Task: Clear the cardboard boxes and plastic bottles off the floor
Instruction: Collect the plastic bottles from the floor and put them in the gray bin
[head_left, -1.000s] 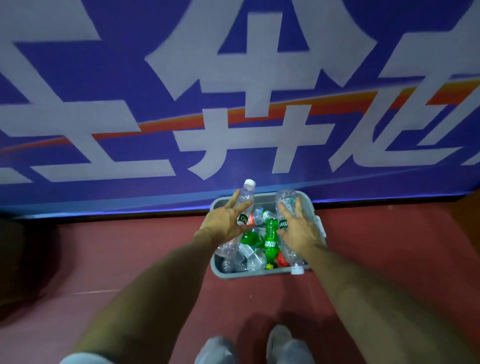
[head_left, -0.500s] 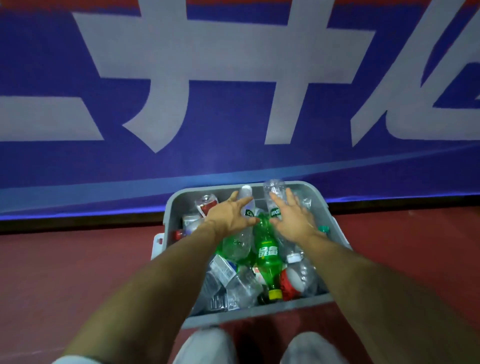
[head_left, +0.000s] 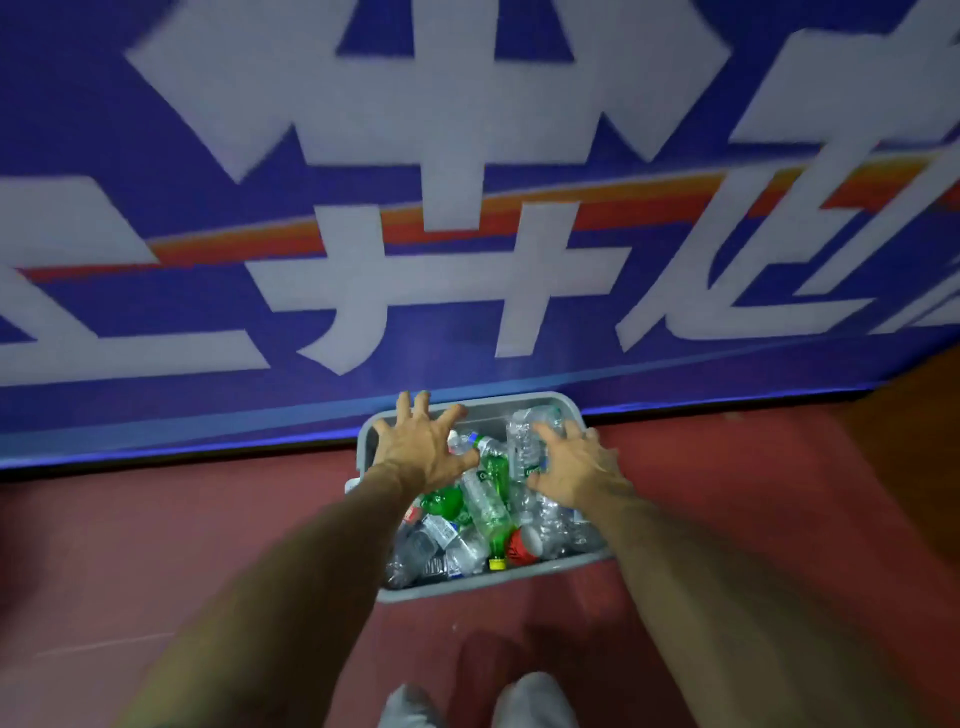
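A grey plastic bin (head_left: 488, 586) stands on the red floor against a blue banner, filled with several plastic bottles. Among them are a green bottle (head_left: 493, 512) with a yellow cap, clear crushed bottles (head_left: 530, 441) and a red-labelled one (head_left: 522, 545). My left hand (head_left: 423, 447) hovers over the bin's far left corner with fingers spread and holds nothing. My right hand (head_left: 574, 467) is spread over the right side of the bin, fingers straight, just above the clear bottles. No cardboard box is in view.
The blue banner (head_left: 467, 208) with large white characters rises right behind the bin. Red floor (head_left: 182, 545) stretches to both sides. My two grey shoes (head_left: 535, 701) stand just in front of the bin.
Both hands have let go of the clear bottles they held a second ago; those now lie in the bin. The hands have opened and spread, and the view has pulled back.
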